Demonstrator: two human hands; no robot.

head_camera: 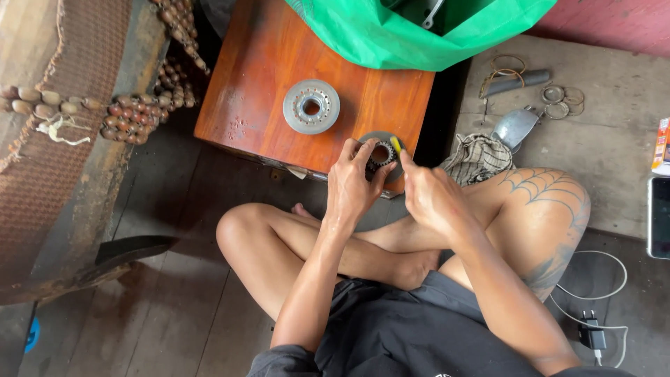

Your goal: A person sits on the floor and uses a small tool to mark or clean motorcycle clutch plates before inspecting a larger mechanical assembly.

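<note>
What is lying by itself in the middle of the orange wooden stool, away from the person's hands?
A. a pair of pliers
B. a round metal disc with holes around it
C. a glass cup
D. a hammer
B: a round metal disc with a ring of holes lies flat on the wooden stool, apart from both hands.

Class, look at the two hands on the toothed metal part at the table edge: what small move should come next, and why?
Probably ease the yellow-tipped tool further into the gear. The left hand grips the gear at the edge of the wooden table, and the right hand holds the tool tip at its rim, not yet clearly inside.
</note>
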